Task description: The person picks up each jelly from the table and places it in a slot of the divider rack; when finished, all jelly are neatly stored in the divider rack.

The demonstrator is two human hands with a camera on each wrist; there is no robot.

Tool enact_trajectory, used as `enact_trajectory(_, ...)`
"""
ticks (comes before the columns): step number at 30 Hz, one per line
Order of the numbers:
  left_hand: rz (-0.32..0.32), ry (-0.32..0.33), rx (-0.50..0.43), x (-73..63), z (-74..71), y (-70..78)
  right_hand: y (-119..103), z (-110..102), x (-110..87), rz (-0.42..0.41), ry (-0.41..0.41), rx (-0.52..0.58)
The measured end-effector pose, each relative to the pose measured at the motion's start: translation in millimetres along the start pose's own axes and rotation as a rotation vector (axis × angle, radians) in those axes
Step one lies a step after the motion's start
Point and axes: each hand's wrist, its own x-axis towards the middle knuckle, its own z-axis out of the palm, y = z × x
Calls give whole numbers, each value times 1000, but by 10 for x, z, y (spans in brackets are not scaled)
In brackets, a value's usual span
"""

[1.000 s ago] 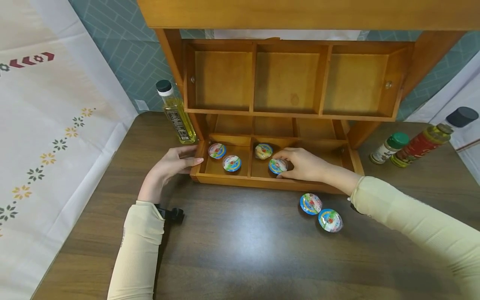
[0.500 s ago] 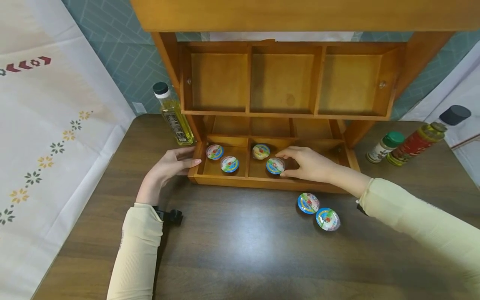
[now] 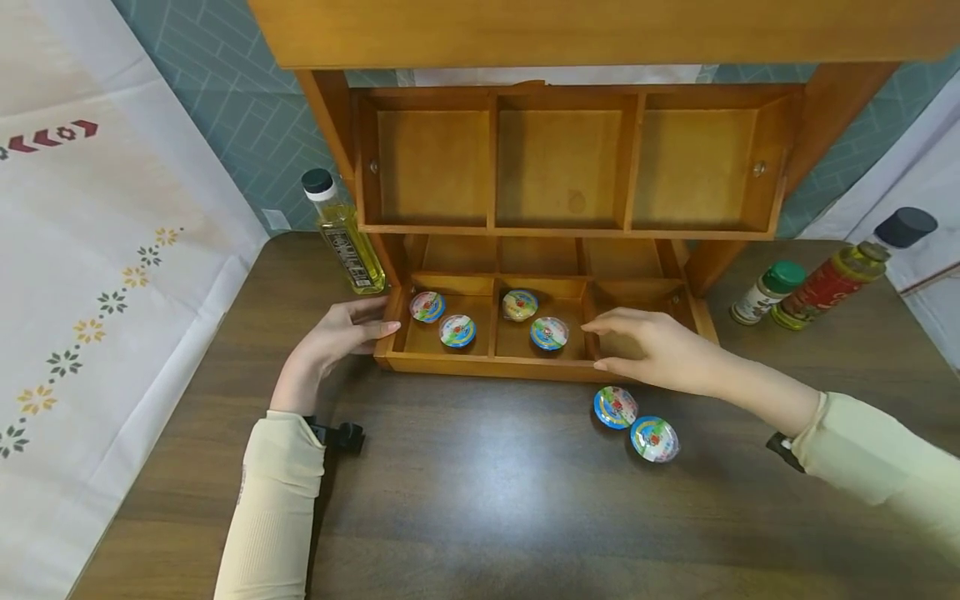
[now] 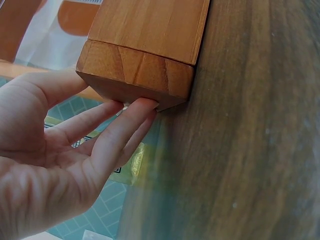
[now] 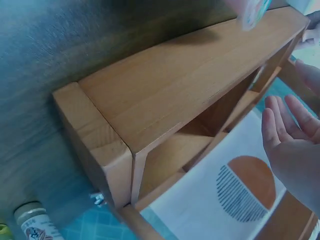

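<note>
My right hand [image 3: 663,350] hovers over the right compartment of the wooden shelf's lower tray [image 3: 442,364], thumb and fingers apart with nothing between them. Just left of its fingertips, a jelly cup [image 3: 549,333] with a printed foil lid lies in the middle compartment, near a yellowish cup [image 3: 520,305]. In the left compartment are two more cups, one pinkish [image 3: 427,307] and one blue-rimmed [image 3: 457,331]. At the tray's left end, my left hand [image 3: 333,337] rests straight fingers against the outer side, its thumb by the top edge, as the left wrist view shows.
Two jelly cups [image 3: 616,407] lie on the table in front of the tray. An oil bottle [image 3: 347,242] stands left of the shelf. A green-capped jar [image 3: 767,293] and a red-labelled bottle [image 3: 840,283] stand right. The upper tray [image 3: 491,230] overhangs the lower one.
My right hand has let go of the jelly cup in the middle compartment and drawn off to the right. My left hand stays at the tray's left end.
</note>
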Motion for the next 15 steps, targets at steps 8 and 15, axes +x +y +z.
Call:
enact_trajectory(8,6,-10,-12,-5,-1,1,-126,1,-283,-35,45,1)
enact_trajectory(15,6,-5,-13,3,-5,-9,-152,76,-465,-54,95,11)
